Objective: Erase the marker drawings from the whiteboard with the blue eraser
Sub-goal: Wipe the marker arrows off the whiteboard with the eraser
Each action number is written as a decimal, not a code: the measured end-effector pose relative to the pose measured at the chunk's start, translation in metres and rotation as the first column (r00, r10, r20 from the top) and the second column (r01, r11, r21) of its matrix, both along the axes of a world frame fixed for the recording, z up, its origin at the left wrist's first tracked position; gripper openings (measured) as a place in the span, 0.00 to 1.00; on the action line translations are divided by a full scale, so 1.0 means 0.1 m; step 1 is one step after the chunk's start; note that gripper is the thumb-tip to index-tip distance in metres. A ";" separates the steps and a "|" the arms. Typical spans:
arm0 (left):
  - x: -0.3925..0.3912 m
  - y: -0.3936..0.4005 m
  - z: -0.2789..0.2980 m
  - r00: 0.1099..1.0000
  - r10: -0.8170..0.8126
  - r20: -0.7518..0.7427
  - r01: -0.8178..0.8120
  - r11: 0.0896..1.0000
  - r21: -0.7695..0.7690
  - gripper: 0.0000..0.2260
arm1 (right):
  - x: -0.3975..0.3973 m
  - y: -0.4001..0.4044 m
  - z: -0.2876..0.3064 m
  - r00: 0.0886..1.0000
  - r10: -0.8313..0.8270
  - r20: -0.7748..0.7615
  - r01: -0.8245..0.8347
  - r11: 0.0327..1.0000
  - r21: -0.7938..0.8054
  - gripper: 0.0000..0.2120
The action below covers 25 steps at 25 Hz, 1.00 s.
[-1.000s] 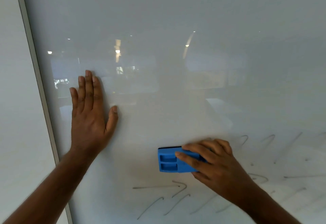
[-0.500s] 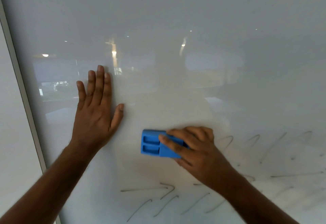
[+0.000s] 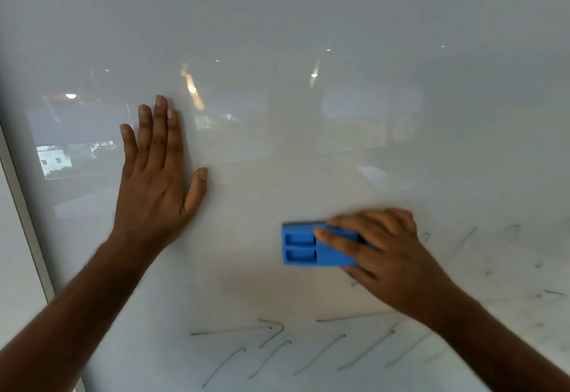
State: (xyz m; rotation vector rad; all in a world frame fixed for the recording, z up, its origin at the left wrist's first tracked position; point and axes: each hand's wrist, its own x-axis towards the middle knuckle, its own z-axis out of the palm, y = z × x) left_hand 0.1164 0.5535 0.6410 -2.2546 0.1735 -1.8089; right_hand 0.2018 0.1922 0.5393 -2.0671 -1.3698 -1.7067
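The right hand (image 3: 388,256) grips the blue eraser (image 3: 311,245) on the whiteboard (image 3: 308,21), above the marker drawings (image 3: 277,348); the left hand (image 3: 154,182) lies flat and open, well apart

Pale wall (image 3: 15,253) at left

The whiteboard (image 3: 339,21) is bare and wide open from 10 to 2 o'clock. At 9 o'clock the flat left hand (image 3: 157,182) blocks the way. At 4 o'clock the right hand (image 3: 382,253) and blue eraser (image 3: 308,245) fill the room.
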 end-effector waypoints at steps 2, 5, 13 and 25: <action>0.02 -0.03 0.07 1.000 0.010 0.002 -0.010 0.999 0.032 0.37 | 0.02 0.06 0.20 1.000 0.024 -0.015 -0.023 0.997 0.071 0.28; 0.04 -0.11 0.15 1.000 0.006 0.008 -0.006 0.999 0.036 0.37 | -0.02 0.23 0.22 0.999 0.048 -0.006 -0.047 0.992 0.115 0.27; 0.10 -0.35 0.13 1.000 -0.013 0.011 0.013 0.999 -0.048 0.37 | 0.06 -0.14 -0.40 0.997 0.035 0.073 -0.022 0.985 -0.171 0.26; 0.31 -1.07 0.14 0.998 -0.050 -0.034 0.050 0.999 0.011 0.40 | 0.22 -0.46 0.30 1.000 0.021 0.014 -0.023 0.996 0.088 0.28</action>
